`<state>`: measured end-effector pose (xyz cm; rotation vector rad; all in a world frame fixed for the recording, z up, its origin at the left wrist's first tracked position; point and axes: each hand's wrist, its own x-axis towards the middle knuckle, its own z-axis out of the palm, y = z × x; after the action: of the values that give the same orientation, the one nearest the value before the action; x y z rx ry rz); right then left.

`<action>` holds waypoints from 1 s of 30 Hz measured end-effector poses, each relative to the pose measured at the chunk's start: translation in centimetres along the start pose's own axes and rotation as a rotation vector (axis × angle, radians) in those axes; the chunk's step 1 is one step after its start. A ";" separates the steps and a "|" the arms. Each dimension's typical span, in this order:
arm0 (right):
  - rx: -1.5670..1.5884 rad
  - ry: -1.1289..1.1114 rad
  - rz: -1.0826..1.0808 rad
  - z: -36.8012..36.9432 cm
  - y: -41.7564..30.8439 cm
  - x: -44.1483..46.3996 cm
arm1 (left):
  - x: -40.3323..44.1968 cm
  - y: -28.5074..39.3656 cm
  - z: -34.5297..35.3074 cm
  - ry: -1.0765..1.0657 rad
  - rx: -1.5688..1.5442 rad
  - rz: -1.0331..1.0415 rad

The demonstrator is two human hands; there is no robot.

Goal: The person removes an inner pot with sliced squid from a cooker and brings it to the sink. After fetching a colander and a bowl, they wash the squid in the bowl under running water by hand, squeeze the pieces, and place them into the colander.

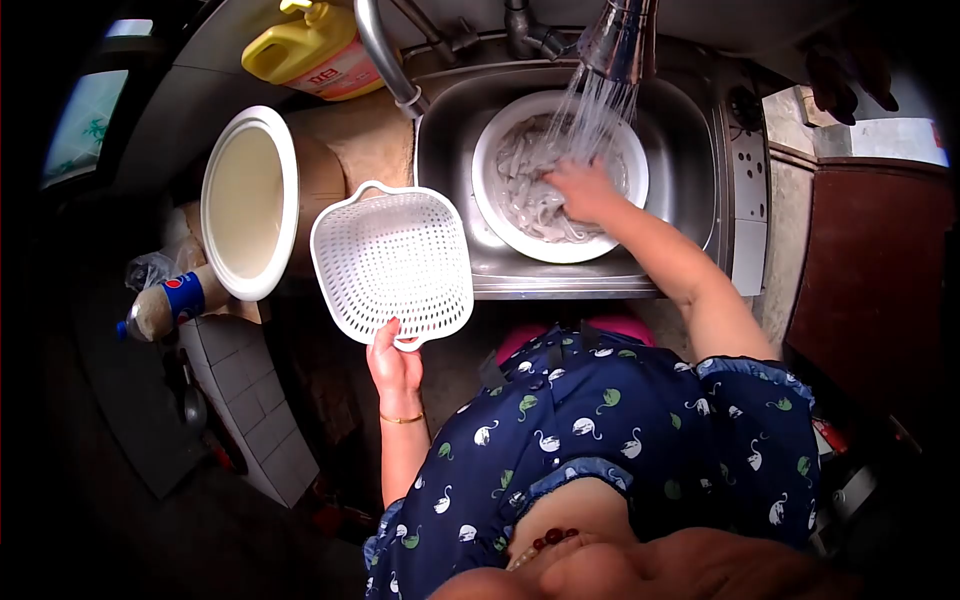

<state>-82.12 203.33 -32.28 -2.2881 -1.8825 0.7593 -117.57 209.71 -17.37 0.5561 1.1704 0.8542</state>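
Observation:
My left hand (396, 362) grips the near handle of a white perforated colander (395, 258), its thumb over the rim. The colander is tilted, hanging beside the sink's left edge, and no food shows in it. My right hand (583, 188) reaches into a white basin (483, 190) in the sink, its fingers apart among pale grey, glossy pieces (530, 195) in water. I cannot make out what kind of food they are. The fingertips are partly hidden by the water and pieces. Above, a faucet spray head (617, 45) pours several streams into the basin, close by the hand.
The steel sink (690, 170) surrounds the basin. Left of the colander stands a large white-rimmed tub (290, 200). Behind it are a yellow detergent jug (315, 50) and a curved metal pipe (375, 40). A blue-labelled bottle (183, 298) lies at far left.

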 end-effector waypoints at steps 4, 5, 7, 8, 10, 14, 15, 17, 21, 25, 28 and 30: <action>0.087 0.076 0.234 1.3 -1.0 0.2 | 0.1 -0.1 -1.1 0.024 0.008 -0.033; 0.098 0.046 0.143 1.5 -1.8 -0.2 | 0.0 -0.2 -1.1 0.018 0.013 -0.037; 0.050 0.049 -0.146 2.0 -1.7 -0.4 | 0.1 -0.2 -1.0 0.003 0.005 -0.042; 0.030 0.020 -0.068 1.9 -1.0 0.1 | 0.1 -0.2 -1.0 -0.002 0.000 -0.043; -0.009 -0.037 0.087 0.9 0.2 0.7 | 0.0 -0.1 -0.9 -0.002 -0.004 -0.047; -0.036 0.184 0.105 -0.9 -3.5 2.2 | 0.0 -0.2 -0.8 0.001 -0.007 -0.031; -0.126 0.201 -0.016 -1.8 -5.1 2.2 | 0.1 -0.3 -0.8 0.005 0.022 -0.026; -0.245 0.242 -0.257 -0.6 -5.5 3.8 | 0.3 -0.6 -0.9 0.012 0.078 -0.014; -0.221 0.063 -0.186 0.2 -3.7 5.9 | 0.7 -0.8 -1.1 0.018 0.062 -0.016; -0.056 -0.017 -0.017 0.7 -1.6 6.1 | 0.8 -1.1 -0.9 0.034 0.061 -0.010; 0.008 -0.011 -0.015 1.5 -0.1 5.6 | 0.8 -0.9 -1.3 0.017 0.031 -0.049; 0.037 -0.030 -0.018 2.0 0.9 5.1 | 1.0 -0.8 -1.6 0.005 0.018 -0.067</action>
<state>-81.57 207.45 -35.97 -2.2474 -1.8829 0.8227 -118.69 209.97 -19.03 0.5275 1.1956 0.7889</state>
